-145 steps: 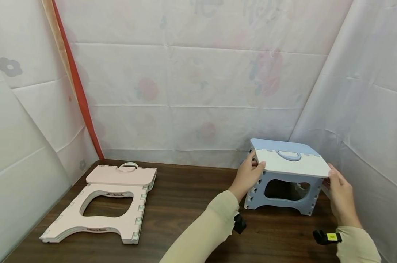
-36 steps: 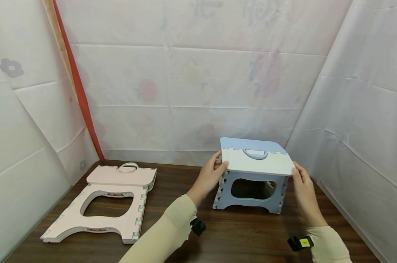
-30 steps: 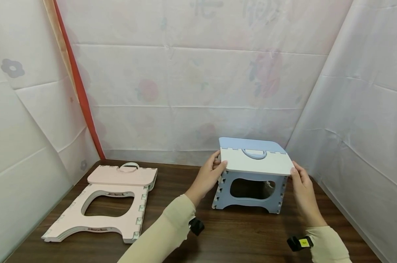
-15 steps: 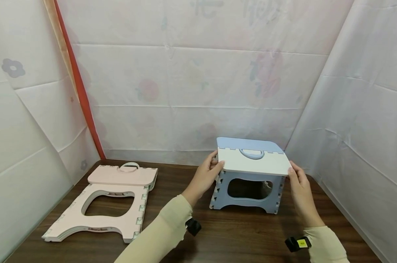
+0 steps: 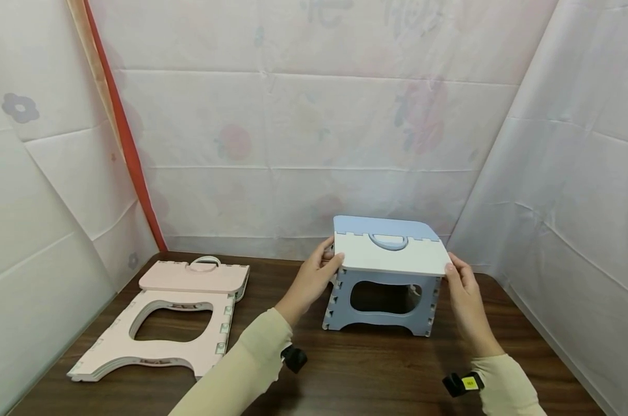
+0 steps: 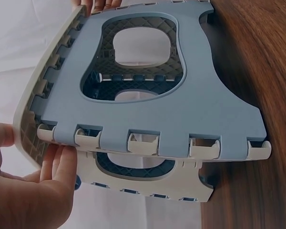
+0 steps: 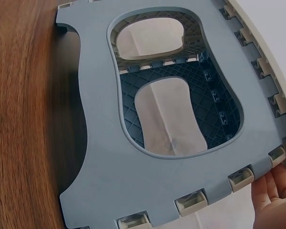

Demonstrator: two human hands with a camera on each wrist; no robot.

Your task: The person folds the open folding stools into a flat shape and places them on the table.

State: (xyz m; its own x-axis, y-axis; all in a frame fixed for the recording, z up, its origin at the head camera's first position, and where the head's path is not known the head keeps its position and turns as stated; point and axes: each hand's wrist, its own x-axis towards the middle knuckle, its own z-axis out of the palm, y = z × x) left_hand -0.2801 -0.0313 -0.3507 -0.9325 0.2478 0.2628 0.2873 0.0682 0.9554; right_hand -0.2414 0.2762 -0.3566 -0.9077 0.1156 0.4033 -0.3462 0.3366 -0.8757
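Note:
A blue and white folding step stool (image 5: 391, 257) stands unfolded on the table, right of centre in the head view. At its left edge my left hand (image 5: 309, 280) grips the seat, thumb on top and fingers beneath. My right hand (image 5: 468, 300) holds the opposite edge of the seat in the same way. The left wrist view shows the left hand (image 6: 33, 183) pinching the seat rim beside the hinged leg panel. In the right wrist view, the fingers of the right hand (image 7: 276, 195) lie under the seat corner.
A pink folding stool (image 5: 194, 277) lies folded flat on the left of the dark wooden table (image 5: 365, 370). White patterned cloth (image 5: 303, 127) hangs behind and along both sides. A red strip (image 5: 123, 133) runs down the back left corner.
Both hands have moved the blue and white stool leftward across the table from the right side, keeping hold of its seat. The pink stool has stayed in place.

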